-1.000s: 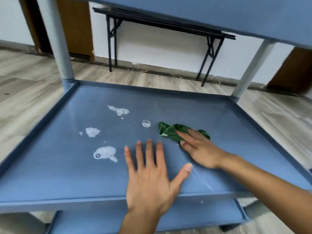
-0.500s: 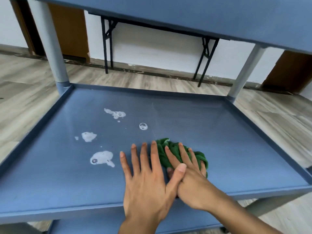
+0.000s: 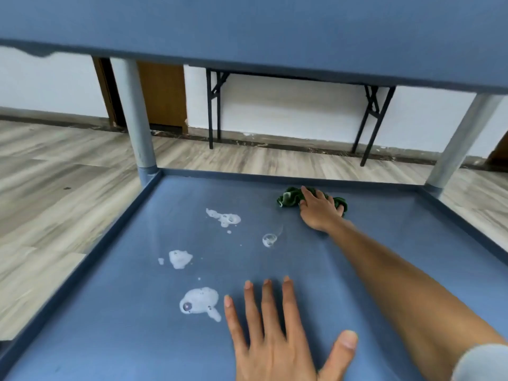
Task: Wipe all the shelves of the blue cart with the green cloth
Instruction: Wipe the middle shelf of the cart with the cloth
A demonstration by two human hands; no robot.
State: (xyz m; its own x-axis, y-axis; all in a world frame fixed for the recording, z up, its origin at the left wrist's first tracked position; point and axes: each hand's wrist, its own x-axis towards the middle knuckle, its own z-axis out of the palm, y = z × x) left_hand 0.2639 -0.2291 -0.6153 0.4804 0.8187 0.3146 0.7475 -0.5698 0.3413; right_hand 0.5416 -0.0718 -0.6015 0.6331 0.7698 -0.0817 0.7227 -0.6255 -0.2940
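Observation:
The blue cart's middle shelf (image 3: 384, 243) fills the view, under the edge of the top shelf (image 3: 247, 28). The green cloth (image 3: 288, 198) lies bunched near the shelf's far rim, and my right hand (image 3: 320, 210) presses down on it with the arm stretched forward. My left hand (image 3: 277, 336) rests flat on the near part of the shelf, fingers spread, holding nothing. Several white foam patches (image 3: 200, 301) sit on the left half of the shelf, left of both hands.
Grey posts stand at the far left corner (image 3: 140, 116) and the far right corner (image 3: 461, 138). Raised rims edge the shelf. Beyond are wood flooring, a black folding table (image 3: 288, 78) by the white wall and a brown door (image 3: 162, 94).
My right hand has pushed the cloth from the near middle of the shelf out to the far rim. My left hand stays flat near the front. The camera has dropped closer.

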